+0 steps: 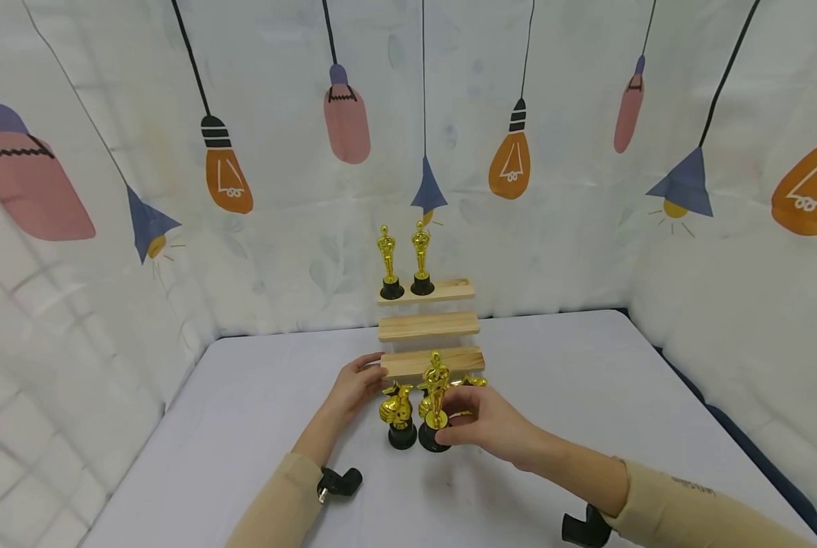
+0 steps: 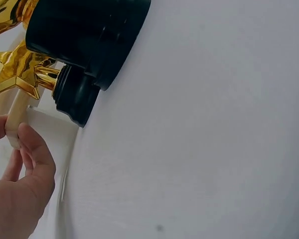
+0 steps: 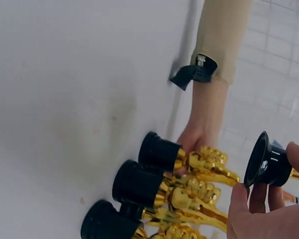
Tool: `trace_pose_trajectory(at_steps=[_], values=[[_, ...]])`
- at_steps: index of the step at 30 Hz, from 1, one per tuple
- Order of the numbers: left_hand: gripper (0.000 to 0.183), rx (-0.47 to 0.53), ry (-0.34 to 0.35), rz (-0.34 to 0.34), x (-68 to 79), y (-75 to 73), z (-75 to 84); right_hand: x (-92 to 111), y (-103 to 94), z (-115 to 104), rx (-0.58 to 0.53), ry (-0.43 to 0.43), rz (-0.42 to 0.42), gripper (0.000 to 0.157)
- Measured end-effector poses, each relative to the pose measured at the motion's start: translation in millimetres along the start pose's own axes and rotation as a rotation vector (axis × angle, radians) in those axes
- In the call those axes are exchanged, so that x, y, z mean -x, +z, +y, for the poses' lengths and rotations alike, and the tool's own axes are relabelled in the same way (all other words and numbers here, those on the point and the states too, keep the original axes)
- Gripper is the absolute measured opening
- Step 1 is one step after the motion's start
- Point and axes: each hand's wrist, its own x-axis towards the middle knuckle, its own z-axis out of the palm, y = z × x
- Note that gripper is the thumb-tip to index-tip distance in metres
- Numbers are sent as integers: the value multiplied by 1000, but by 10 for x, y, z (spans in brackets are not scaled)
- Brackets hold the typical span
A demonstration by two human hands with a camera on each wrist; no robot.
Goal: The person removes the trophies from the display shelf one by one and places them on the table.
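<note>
My left hand (image 1: 355,388) pinches the left end of the lowest board of a stepped wooden rack (image 1: 429,326); the left wrist view shows thumb and fingers on the board end (image 2: 14,124). My right hand (image 1: 485,428) holds a golden figurine trophy (image 1: 436,384) upright in front of the rack. Its black base (image 3: 275,167) is between thumb and fingers in the right wrist view, raised off the table. Beside it stands a golden trophy (image 1: 397,411) on a black base. More trophies (image 3: 139,184) are bunched there, partly hidden by the right hand; one has a star (image 2: 20,72).
Two golden figurine trophies (image 1: 421,255) stand on the rack's top board, toward its left. A white cloth covers the table (image 1: 244,426). Behind it hangs a curtain (image 1: 278,266) printed with lamps.
</note>
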Motion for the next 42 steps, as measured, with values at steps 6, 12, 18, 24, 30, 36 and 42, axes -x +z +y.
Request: trace_pose_trajectory(at_steps=[6, 12, 18, 24, 30, 36, 42], values=[[52, 8, 22, 10, 34, 5, -13, 3, 94, 97, -32, 14, -16, 36], [50, 13, 25, 24, 45, 13, 1, -19, 184, 219, -3, 47, 12, 35], [50, 18, 11, 59, 66, 39, 12, -63, 273, 411, -2, 62, 16, 34], [48, 54, 5, 70, 63, 48, 16, -116, 362, 588, 2, 110, 21, 36], [47, 49, 12, 64, 78, 40, 13, -163, 437, 692, 8, 135, 40, 35], [47, 38, 39, 58, 90, 44, 6, -221, 471, 742, 22, 131, 50, 38], [47, 36, 43, 61, 104, 51, 13, -279, 516, 788, 14, 125, 55, 37]])
